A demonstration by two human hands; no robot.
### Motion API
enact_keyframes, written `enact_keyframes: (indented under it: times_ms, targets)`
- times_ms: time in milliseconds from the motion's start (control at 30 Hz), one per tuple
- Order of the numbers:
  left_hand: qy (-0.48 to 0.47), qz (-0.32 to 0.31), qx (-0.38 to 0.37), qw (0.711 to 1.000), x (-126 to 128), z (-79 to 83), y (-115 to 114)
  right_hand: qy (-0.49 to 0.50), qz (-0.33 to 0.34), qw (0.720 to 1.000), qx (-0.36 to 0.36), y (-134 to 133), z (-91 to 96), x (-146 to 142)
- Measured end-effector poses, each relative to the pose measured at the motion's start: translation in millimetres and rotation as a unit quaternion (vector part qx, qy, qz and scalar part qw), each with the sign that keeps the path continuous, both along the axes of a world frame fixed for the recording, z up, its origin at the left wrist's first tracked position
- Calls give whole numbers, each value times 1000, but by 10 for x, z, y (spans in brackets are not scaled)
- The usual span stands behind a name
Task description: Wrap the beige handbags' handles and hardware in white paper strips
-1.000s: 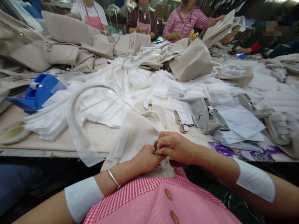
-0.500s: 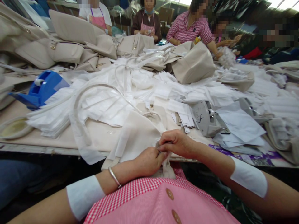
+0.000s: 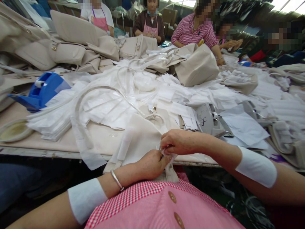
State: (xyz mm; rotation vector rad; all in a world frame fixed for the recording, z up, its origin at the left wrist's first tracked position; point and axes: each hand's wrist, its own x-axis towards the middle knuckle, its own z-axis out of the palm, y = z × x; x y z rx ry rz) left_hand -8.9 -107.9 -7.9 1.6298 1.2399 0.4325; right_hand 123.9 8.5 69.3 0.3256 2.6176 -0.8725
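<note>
A beige handbag (image 3: 145, 135) lies at the table's front edge, against my pink apron (image 3: 143, 206). White paper covers part of it, and its wrapped strap (image 3: 78, 111) loops away to the left. My left hand (image 3: 152, 163), with a bangle at the wrist, is closed on the bag's near side. Just beyond and to the right, my right hand (image 3: 175, 141) pinches at the same spot, thumb against fingers. The two hands nearly meet. A small dark edge shows between the fingertips, but its exact kind is hidden. Behind them sits a gold clasp (image 3: 154, 109).
A blue tape dispenser (image 3: 43, 90) stands at left beside stacked white sheets (image 3: 54, 124) and a tape roll (image 3: 15, 130). At right is a grey tape dispenser (image 3: 206, 119) beside papers (image 3: 245, 124). More beige bags (image 3: 197, 65) pile up behind. Several people sit across the table.
My right hand has shifted slightly, its wrist and forearm rising a little and moving right. My left hand stays nearly still. Across the table, people's hands and arms have moved slightly.
</note>
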Motion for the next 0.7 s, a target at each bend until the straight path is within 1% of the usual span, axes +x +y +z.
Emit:
enact_keyframes:
  times_ms: [100, 267, 400, 567, 700]
  targets:
    - [5, -2, 2, 1000, 4, -12, -1, -27, 49, 997, 48, -47, 6, -100]
    - [27, -6, -26, 999, 11, 12, 9, -81, 101, 981, 141, -121, 5, -153]
    - [17, -5, -22, 1000, 8, 25, 14, -81, 151, 972, 161, -134, 23, -163]
    - [9, 15, -11, 1000, 4, -35, -1, -103, 157, 964, 189, -185, 62, -252]
    - [24, -2, 6, 1000, 13, -99, -1, -47, 186, 961, 201, -235, 32, -232]
